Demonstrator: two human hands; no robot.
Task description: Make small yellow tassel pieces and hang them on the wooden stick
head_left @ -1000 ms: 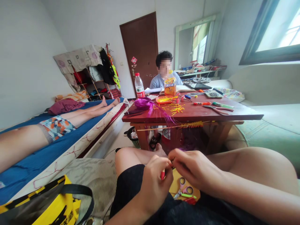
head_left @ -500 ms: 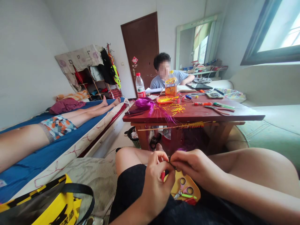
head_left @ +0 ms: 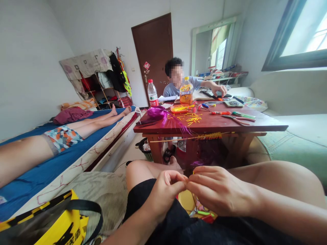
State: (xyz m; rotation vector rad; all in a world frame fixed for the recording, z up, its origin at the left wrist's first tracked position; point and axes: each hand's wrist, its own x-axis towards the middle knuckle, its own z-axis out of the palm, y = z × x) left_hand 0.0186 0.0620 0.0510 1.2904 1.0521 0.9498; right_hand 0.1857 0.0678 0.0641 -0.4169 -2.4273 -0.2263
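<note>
Over my lap, my left hand [head_left: 167, 192] and my right hand [head_left: 224, 189] meet fingertip to fingertip, both pinched closed. From under the right fingers hangs a thin dark strand [head_left: 194, 200], and a tiny yellow bit shows at their upper edge. What the left fingertips pinch is too small to make out. Below the hands a yellow tray [head_left: 186, 200] rests on my lap, partly covered by the right hand. In it lie scissors, mostly hidden, a bright green-handled tool [head_left: 205, 213] and a red item [head_left: 208, 218].
Ahead stands a red-brown table [head_left: 204, 125] with purple strands [head_left: 157, 113], yellow pieces [head_left: 194, 118], pliers [head_left: 238, 119] and two bottles. Across it sits a person [head_left: 170, 89]. Another person's legs [head_left: 92, 122] lie on the bed at left. A yellow bag [head_left: 63, 228] is near my left side.
My hands have shifted: the right is turned more palm-down and covers the scissors, the left fingers are drawn closer together. The person across has reached an arm out over the table.
</note>
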